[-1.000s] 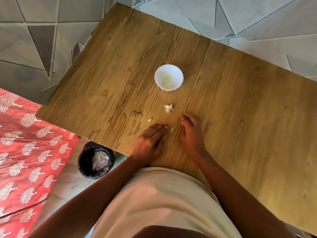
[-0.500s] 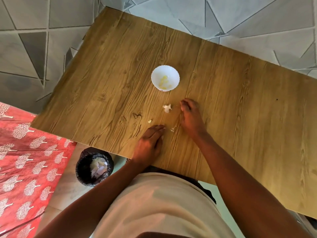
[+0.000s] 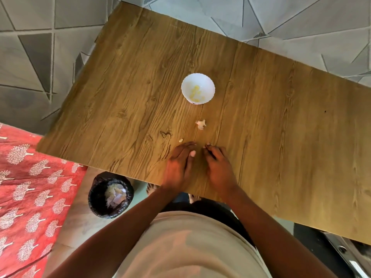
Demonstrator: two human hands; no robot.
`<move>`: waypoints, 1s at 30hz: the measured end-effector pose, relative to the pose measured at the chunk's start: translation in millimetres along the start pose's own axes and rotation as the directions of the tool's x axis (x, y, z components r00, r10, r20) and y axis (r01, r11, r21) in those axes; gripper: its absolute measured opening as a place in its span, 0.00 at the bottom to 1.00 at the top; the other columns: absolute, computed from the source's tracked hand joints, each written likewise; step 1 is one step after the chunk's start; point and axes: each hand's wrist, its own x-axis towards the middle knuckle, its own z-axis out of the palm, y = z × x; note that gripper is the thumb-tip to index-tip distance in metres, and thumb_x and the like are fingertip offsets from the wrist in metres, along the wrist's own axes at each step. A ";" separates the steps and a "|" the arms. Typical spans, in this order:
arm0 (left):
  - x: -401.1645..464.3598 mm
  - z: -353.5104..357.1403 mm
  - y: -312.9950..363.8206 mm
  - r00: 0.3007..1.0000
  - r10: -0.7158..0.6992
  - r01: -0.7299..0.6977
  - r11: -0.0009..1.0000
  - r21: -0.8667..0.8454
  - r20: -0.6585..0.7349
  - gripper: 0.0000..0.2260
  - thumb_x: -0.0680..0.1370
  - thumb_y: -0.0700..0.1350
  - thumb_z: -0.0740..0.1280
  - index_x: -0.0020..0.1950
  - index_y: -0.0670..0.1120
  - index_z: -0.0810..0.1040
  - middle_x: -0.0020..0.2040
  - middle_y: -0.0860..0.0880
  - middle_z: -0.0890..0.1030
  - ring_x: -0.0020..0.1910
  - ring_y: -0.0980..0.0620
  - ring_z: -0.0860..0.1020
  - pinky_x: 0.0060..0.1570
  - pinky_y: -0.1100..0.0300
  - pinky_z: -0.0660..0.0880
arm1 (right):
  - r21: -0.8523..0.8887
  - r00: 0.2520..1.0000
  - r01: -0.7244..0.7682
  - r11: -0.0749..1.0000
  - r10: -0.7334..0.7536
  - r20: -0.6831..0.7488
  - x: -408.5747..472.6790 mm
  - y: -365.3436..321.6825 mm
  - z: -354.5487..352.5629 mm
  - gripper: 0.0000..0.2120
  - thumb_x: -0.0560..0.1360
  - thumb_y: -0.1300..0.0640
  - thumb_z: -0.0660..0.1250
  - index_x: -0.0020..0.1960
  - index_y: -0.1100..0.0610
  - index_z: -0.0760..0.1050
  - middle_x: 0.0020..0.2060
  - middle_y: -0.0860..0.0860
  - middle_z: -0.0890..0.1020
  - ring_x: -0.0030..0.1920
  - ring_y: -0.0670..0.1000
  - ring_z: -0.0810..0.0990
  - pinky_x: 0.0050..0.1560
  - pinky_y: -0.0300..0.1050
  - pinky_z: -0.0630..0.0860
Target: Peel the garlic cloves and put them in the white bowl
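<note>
The white bowl (image 3: 198, 77) stands mid-table with several yellowish peeled cloves (image 3: 195, 92) inside. A pale garlic piece with loose skin (image 3: 201, 124) lies just in front of it. A tiny pale bit (image 3: 181, 140) sits nearer the table's front edge. My left hand (image 3: 180, 163) rests flat on the wood, fingers straight, close beside that bit. My right hand (image 3: 217, 164) is next to it with fingers curled, the tips pinching a small pale garlic scrap (image 3: 206, 146) on the table.
The wooden table (image 3: 281, 127) has its front edge right at my wrists. A black bin (image 3: 110, 194) with paper in it stands on the floor below left. A red patterned cloth (image 3: 30, 187) lies at far left.
My right hand reached toward the garlic piece, then drew back beside the left hand onto the small scrap. The left hand stayed flat in place.
</note>
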 end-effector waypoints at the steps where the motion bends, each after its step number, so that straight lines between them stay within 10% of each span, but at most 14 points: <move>1: 0.3 0.9 0.0 1.000 -0.013 0.013 1.000 -0.001 -0.004 0.16 0.87 0.46 0.58 0.66 0.40 0.80 0.65 0.44 0.81 0.67 0.50 0.77 0.70 0.56 0.72 | -0.016 1.000 0.011 1.000 -0.011 -0.006 2.0 0.3 -2.1 0.19 0.72 0.66 0.67 0.63 0.67 0.80 0.60 0.61 0.80 0.60 0.64 0.79 0.46 0.58 0.85; 8: -4.8 6.4 6.4 0.983 -0.157 0.149 0.985 -0.090 -0.095 0.19 0.86 0.53 0.56 0.67 0.46 0.81 0.64 0.51 0.82 0.65 0.55 0.79 0.66 0.53 0.75 | -0.070 0.951 0.308 0.949 -0.310 -0.022 -2.6 3.7 -11.7 0.06 0.71 0.65 0.66 0.44 0.64 0.82 0.45 0.59 0.82 0.46 0.60 0.81 0.39 0.51 0.83; 11: -7.8 14.8 16.3 0.925 -0.361 0.314 0.903 -0.294 -0.122 0.20 0.86 0.57 0.56 0.63 0.50 0.83 0.61 0.54 0.84 0.62 0.54 0.81 0.66 0.48 0.76 | 0.271 0.984 0.174 0.947 -0.176 -0.019 0.0 12.2 -20.4 0.08 0.71 0.69 0.70 0.48 0.63 0.85 0.47 0.56 0.84 0.47 0.55 0.83 0.47 0.46 0.82; 15: -6.4 30.0 33.5 0.852 -0.524 0.390 0.646 -0.656 -0.009 0.24 0.87 0.56 0.56 0.62 0.40 0.83 0.62 0.46 0.85 0.65 0.46 0.81 0.70 0.44 0.73 | 0.754 0.973 -0.220 0.618 0.198 0.121 -0.1 19.1 -39.1 0.08 0.75 0.65 0.75 0.53 0.57 0.87 0.45 0.47 0.88 0.47 0.43 0.86 0.52 0.39 0.82; 20: 8.5 46.4 56.2 0.743 -0.653 0.341 0.179 -0.923 0.148 0.30 0.88 0.57 0.49 0.67 0.32 0.75 0.65 0.36 0.81 0.69 0.40 0.78 0.71 0.46 0.72 | 0.879 0.944 -0.312 0.359 0.221 0.245 0.2 22.3 -54.7 0.12 0.77 0.72 0.69 0.55 0.62 0.85 0.48 0.53 0.88 0.51 0.51 0.87 0.54 0.50 0.84; 24: 19.0 54.2 61.7 0.758 -0.545 0.250 -0.266 -0.931 0.359 0.37 0.86 0.63 0.44 0.73 0.31 0.69 0.72 0.32 0.75 0.73 0.37 0.74 0.74 0.44 0.69 | 0.817 0.999 0.025 0.576 -0.051 0.005 5.5 13.2 -66.4 0.15 0.76 0.75 0.66 0.56 0.63 0.85 0.51 0.55 0.87 0.55 0.50 0.86 0.56 0.50 0.84; 30: 20.9 58.8 55.8 0.865 -0.372 0.210 -0.342 -0.916 0.337 0.38 0.86 0.63 0.43 0.76 0.31 0.65 0.77 0.32 0.67 0.77 0.36 0.69 0.75 0.47 0.68 | 0.507 0.934 0.352 0.787 -0.257 -0.249 13.5 5.2 -65.9 0.07 0.72 0.67 0.72 0.47 0.61 0.87 0.45 0.56 0.88 0.44 0.54 0.87 0.45 0.52 0.84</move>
